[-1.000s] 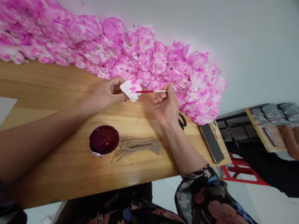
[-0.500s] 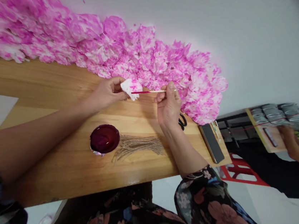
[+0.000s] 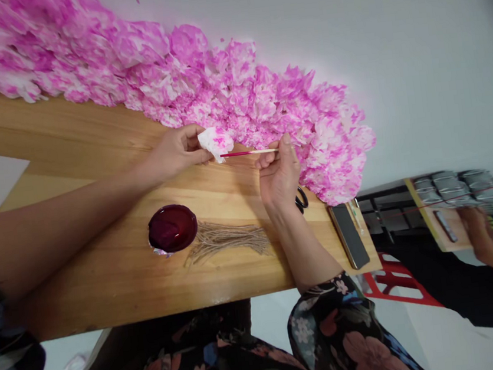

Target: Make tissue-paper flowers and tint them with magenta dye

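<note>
Here's your left hand (image 3: 189,148), thumb and fingers pinched on the pink-dabbed white flower (image 3: 210,141), up over the table (image 3: 120,294), just in front of the heaped pink blooms (image 3: 235,85). Your right hand (image 3: 280,175) grips the pale end of a thin stick (image 3: 243,153), its red tip right at the flower's lower edge; whether it's touching, I can't tell! Nearer you, a dark red dish (image 3: 191,216) sits beside bundled twine (image 3: 230,239).
</note>
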{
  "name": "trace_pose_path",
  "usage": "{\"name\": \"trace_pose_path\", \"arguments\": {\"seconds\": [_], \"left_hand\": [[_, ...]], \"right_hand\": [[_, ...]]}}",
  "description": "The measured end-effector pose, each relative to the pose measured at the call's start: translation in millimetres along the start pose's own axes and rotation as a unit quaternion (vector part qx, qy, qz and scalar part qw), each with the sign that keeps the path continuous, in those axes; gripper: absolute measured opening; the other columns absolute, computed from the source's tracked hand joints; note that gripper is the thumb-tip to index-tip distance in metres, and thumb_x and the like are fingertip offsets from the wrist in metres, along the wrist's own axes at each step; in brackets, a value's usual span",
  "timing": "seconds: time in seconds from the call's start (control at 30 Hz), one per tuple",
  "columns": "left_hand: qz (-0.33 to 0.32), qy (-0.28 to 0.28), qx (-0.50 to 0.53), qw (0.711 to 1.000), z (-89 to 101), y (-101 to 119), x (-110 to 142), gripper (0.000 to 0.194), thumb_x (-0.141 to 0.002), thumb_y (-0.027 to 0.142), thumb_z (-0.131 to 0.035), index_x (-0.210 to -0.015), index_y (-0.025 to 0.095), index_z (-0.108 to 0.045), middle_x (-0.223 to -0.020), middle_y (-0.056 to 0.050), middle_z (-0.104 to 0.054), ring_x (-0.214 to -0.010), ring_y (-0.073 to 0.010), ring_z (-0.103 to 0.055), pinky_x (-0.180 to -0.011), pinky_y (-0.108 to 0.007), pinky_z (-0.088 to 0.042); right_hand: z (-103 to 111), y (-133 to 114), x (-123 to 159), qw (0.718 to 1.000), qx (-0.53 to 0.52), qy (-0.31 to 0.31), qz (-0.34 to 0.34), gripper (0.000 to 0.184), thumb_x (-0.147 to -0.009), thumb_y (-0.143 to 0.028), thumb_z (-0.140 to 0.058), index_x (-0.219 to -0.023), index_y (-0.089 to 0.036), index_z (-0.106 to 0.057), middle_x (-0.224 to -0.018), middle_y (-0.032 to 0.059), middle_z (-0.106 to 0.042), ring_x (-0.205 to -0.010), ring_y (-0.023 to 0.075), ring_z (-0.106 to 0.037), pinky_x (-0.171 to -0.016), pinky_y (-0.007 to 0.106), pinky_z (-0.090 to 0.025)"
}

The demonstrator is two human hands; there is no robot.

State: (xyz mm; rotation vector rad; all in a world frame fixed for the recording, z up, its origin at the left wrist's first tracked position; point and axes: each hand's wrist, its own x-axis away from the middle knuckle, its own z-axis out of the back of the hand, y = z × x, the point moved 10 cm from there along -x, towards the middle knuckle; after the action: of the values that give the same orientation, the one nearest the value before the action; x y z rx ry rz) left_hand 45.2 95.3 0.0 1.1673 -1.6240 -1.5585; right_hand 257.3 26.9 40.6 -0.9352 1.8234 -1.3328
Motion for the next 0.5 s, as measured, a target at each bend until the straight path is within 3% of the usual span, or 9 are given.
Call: {"name": "trace_pose_path", "arguments": {"seconds": [0.5], "left_hand": [[-0.005,-0.006,-0.006,1.0,0.5,-2.4,-1.8,0.04,-0.076,0.035,-0.094,-0.103,0.018,-0.07,-0.099,-0.006,-0.08,-0.098,-0.0258,-0.078,-0.093,-0.039,-0.064]], "right_hand": [[1.5,2.0,-0.9,1.0,0.007,0.0,0.005,0.051,-0.098,-0.069,-0.077,-0.074,-0.027,-0.06,-0.054,-0.0102,-0.044,-0.05,0.0102,-0.047,-0.055,0.026,-0.046]]}}
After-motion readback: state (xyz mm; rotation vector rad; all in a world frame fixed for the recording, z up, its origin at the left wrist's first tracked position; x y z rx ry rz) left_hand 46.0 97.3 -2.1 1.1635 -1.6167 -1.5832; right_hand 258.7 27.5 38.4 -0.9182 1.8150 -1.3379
